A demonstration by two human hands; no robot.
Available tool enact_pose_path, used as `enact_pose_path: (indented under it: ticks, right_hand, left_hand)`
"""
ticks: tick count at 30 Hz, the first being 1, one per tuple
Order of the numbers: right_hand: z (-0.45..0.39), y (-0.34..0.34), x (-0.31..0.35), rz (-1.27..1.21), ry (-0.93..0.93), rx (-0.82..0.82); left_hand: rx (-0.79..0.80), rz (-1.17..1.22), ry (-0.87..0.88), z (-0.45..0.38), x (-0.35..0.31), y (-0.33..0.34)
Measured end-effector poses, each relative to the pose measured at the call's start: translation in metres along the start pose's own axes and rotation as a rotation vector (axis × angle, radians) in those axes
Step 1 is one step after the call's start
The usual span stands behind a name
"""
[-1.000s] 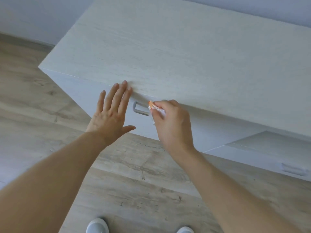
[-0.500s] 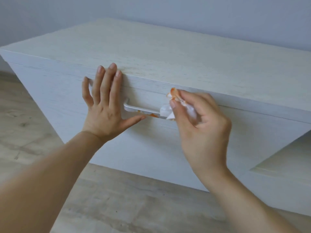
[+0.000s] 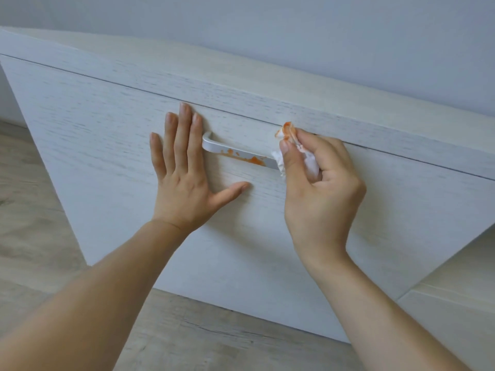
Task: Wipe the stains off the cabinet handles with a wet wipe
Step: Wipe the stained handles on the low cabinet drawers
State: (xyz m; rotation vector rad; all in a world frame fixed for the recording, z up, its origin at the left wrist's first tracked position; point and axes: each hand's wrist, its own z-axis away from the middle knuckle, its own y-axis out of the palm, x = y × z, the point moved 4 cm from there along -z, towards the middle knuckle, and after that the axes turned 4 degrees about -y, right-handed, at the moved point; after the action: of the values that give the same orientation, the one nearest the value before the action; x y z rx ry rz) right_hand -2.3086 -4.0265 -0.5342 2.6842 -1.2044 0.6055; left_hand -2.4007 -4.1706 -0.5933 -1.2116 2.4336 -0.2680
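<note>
Left hand flat on drawer | right hand pinches wipe at handle

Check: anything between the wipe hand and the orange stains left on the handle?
Nothing visible. The right hand pinches the wet wipe at the right end of the handle; the orange stains lie exposed just left of it. The left hand rests flat on the drawer front, left of the handle.

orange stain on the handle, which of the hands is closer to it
Right. The right hand holds the wet wipe just right of the orange stain; the left hand lies flat on the cabinet front, left of the handle.
</note>
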Motion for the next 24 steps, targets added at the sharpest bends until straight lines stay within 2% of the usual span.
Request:
enact_pose_path:
  ticks: [5, 9, 15, 20, 24]
  right_hand:
    - [0.016, -0.002, -0.004, 0.064, -0.069, -0.098]
    - [0.023, -0.001, 0.000, 0.086, 0.018, -0.139]
    - [0.030, 0.003, 0.012, -0.021, 0.151, -0.072]
    - [0.016, -0.006, 0.011, 0.018, 0.124, -0.050]
    - [0.016, -0.010, 0.000, -0.055, 0.207, -0.009]
  left_hand:
    - [-0.049, -0.005, 0.015, 0.000, 0.004, 0.003]
    - [-0.052, -0.003, 0.010, 0.000, 0.004, 0.004]
    - [-0.037, 0.014, -0.002, 0.001, 0.003, 0.003]
    - [-0.025, 0.042, -0.008, 0.001, 0.001, 0.001]
    - [-0.023, 0.052, -0.014, 0.002, 0.000, 0.001]
